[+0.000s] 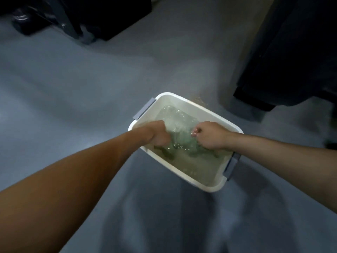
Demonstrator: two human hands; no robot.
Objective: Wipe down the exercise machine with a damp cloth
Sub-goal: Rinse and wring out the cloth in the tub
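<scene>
Both hands in the wash tub

Left hand (158, 134) and right hand (209, 136) each grip the green cloth (179, 143) underwater, mid-tub (186, 99).

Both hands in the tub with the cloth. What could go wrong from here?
1. The left hand and right hand both grip the green cloth underwater; lifting it unwrung would likely drip across the grey floor.
2. The water is churning in the white tub, and a wet patch already shows beside its far rim; more could slosh out.
3. The wet floor near the dark machine base may become slippery.
</scene>
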